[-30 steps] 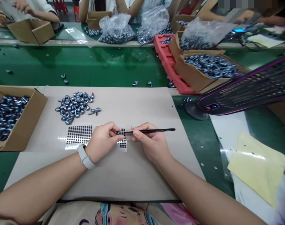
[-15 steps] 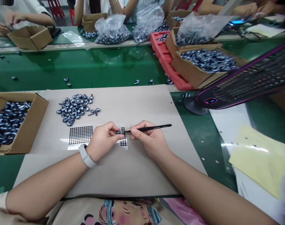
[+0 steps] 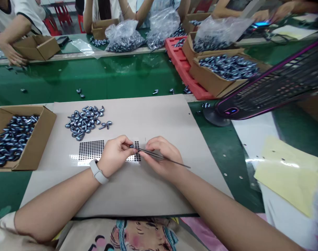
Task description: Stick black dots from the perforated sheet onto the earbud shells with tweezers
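Note:
My left hand (image 3: 113,156), with a white band on its wrist, pinches a small bluish metal earbud-shaped piece (image 3: 132,146) between thumb and fingers. My right hand (image 3: 162,156) holds slim black tweezers (image 3: 169,159), their tip right at that piece. Under both hands lies a clear sheet of small black dots (image 3: 90,150), its right part partly hidden by my fingers. A loose pile of the same metal pieces (image 3: 84,121) sits on the beige mat (image 3: 138,115) beyond my left hand. A cardboard box of these pieces (image 3: 17,139) stands at the left.
A black fan (image 3: 268,94) stands at the right, beside a yellow sheet (image 3: 289,170). Beyond the green bench, a red tray (image 3: 186,66), filled cardboard boxes and plastic bags of pieces stand at the far side, where several co-workers' arms and hands (image 3: 9,48) are at work.
The tweezers have swung, their back end now pointing down and right instead of straight right. My right hand has rotated with them. The left hand's hold looks unchanged.

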Motion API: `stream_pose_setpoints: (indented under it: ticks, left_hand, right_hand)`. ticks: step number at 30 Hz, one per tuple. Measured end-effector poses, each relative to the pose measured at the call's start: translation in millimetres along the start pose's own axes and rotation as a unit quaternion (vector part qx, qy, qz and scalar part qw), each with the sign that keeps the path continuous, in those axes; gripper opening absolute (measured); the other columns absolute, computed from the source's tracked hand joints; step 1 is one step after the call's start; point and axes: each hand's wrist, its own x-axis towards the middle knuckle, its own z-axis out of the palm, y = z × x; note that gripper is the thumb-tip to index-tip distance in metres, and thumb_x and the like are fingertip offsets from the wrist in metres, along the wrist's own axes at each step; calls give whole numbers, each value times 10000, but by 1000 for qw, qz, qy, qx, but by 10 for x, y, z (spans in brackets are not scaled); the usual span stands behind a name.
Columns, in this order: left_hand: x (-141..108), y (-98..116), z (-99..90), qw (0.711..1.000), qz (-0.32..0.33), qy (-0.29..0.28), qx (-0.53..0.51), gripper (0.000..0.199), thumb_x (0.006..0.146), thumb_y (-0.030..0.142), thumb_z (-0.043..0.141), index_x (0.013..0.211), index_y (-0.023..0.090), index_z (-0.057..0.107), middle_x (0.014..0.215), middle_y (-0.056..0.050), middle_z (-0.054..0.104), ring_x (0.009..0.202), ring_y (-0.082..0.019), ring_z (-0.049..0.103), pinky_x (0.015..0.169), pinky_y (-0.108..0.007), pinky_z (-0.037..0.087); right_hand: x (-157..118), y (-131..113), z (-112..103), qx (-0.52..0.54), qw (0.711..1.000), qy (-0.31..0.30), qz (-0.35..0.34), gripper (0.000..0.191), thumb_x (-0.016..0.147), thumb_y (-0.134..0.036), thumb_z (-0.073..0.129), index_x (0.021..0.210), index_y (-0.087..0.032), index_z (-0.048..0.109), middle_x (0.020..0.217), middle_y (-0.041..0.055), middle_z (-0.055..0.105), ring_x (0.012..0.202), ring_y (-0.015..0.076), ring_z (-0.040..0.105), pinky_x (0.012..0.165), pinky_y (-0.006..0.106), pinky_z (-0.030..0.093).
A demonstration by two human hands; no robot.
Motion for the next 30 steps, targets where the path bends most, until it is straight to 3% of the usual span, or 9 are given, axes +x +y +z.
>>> stream_pose_setpoints:
  ticks: [3, 12, 21, 30]
  left_hand:
    - [-2, 21, -3, 1000, -4, 4, 0, 146, 720, 205, 748, 769, 175, 614, 648, 20, 658, 613, -129, 624, 581, -226, 471]
    - [-2, 101, 14, 999, -29, 14, 13, 156, 699, 139, 754, 721, 176, 604, 620, 25, 647, 605, -135, 618, 570, -231, 471]
    - [7, 63, 13, 999, -26, 11, 21, 143, 695, 160, 740, 739, 179, 605, 644, 12, 653, 633, -150, 626, 602, -250, 475]
    - [-1, 7, 13, 1000, -17, 5, 11, 144, 700, 224, 727, 746, 183, 597, 629, 10, 648, 606, -149, 613, 594, -255, 456]
  right_hand:
    - [-15, -26, -39, -34, 997, -12, -70, 146, 834, -146, 703, 868, -240, 597, 846, 26, 726, 761, 162, 696, 667, 293, 564]
    - [-19, -31, -21, 17, 999, -1, -46, 148, 827, -120, 709, 815, -226, 607, 796, 31, 748, 724, 165, 729, 658, 284, 590]
    - [-19, -26, -23, 24, 998, -20, -45, 143, 833, -113, 690, 806, -221, 600, 796, 37, 739, 743, 160, 724, 672, 282, 590]
    - [-33, -20, -16, 42, 999, 2, -32, 135, 831, -119, 691, 797, -222, 611, 800, 29, 747, 733, 153, 726, 667, 270, 592]
